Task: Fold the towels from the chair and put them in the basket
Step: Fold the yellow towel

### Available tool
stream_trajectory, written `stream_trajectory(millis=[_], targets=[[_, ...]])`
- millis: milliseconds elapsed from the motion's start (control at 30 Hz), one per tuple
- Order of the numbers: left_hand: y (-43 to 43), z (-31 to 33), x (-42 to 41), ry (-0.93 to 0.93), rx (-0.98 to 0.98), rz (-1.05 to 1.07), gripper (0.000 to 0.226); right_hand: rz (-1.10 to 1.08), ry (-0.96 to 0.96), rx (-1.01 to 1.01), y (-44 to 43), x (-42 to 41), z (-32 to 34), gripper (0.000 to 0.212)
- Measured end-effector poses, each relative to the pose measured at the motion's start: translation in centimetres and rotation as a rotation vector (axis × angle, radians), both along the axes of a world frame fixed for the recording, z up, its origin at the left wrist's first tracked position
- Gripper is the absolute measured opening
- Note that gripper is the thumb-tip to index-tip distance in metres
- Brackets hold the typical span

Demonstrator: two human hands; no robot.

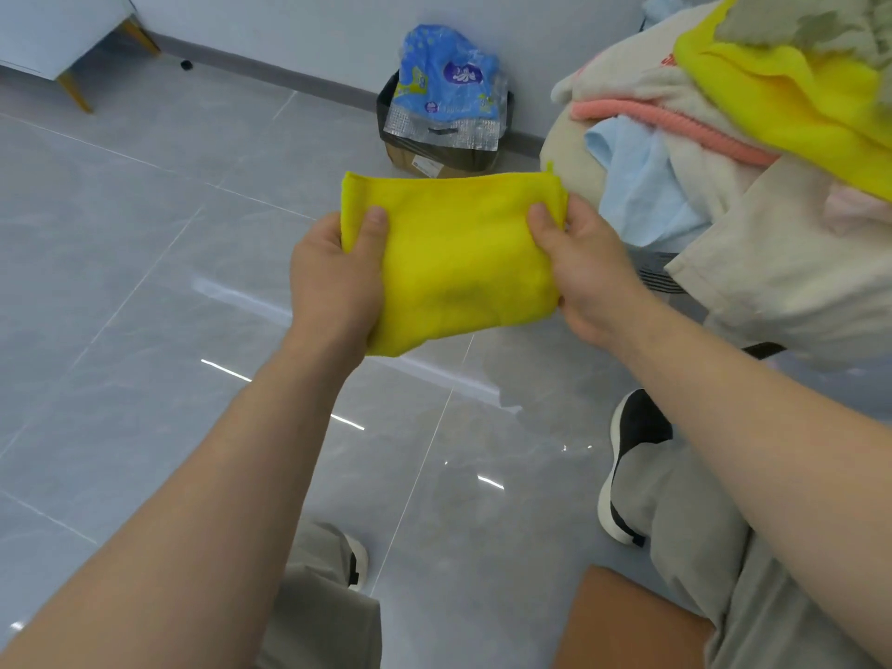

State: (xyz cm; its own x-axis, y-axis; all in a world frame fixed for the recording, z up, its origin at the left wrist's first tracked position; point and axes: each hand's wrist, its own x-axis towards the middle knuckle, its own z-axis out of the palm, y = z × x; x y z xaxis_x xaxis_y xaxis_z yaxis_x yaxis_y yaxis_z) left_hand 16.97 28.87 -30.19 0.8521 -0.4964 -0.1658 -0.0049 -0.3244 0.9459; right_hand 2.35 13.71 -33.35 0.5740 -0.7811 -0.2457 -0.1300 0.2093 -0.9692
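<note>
Left hand [333, 272] and right hand [579, 272] each pinched a side edge of the yellow towel [458, 263], keeping it taut, likely for another fold.

Left hand [333, 282] and right hand [589, 277] bare, forearms [231, 475] bare up to the frame edge. Loose grey-khaki trousers [695, 538] at 5 and 6 o'clock. Black slip-on shoe [632, 427], white sole, at 4 o'clock; second shoe [357, 562], black-and-white edge only, at 6 o'clock.

A home room: grey tiled floor [145, 292], laundry pile [700, 152], white wooden-legged cabinet [53, 36].
</note>
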Motion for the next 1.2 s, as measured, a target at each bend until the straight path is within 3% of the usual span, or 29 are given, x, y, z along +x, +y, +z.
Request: stream_trajectory(millis=[133,267,500,567,633,700,767,900,1000,1100,1200], targets=[[-0.4,-0.7,-1.0,-0.111,0.056,-0.037,0.023,-0.080,0.255,-0.519,1.3,-0.3,0.1,0.018],[-0.4,-0.8,-0.7,-0.290,0.117,-0.060,0.032,-0.073,0.359,-0.704,1.0,-0.8,0.5,0.021],[-0.2,-0.8,0.1,-0.294,0.200,-0.071,0.036,0.004,0.420,-0.524,0.3,-0.7,0.8,0.040],[0.0,-0.9,0.2,-0.204,0.213,-0.088,0.033,0.036,0.360,-0.249,0.1,-0.9,1.1,0.047],[0.1,-0.9,0.2,-0.049,0.168,-0.107,0.023,0.070,0.298,0.084,0.1,-1.2,1.4,0.039],[0.3,-1.0,-0.2,0.127,0.110,-0.119,0.020,0.109,0.291,0.191,0.0,-1.4,1.1,0.033],[0.4,-1.3,-0.7,0.197,0.108,-0.127,0.028,0.116,0.301,0.157,-0.4,-1.6,0.3,0.033],[0.2,-2.1,-1.5,-0.108,0.214,-0.124,0.029,0.114,0.418,-0.233,-0.4,-1.4,-0.2,0.033],[0.1,-1.9,-1.5,-0.222,0.192,-0.115,0.024,0.112,0.492,-0.547,-0.1,-1.6,0.0,0.036],[0.1,-1.6,-1.1,-0.256,0.188,-0.137,0.025,0.110,0.500,-0.622,-0.5,-1.8,0.2,0.039],[-0.1,-1.3,-0.6,-0.246,0.177,-0.143,0.019,0.115,0.473,-0.567,-0.6,-1.9,0.3,0.045]])
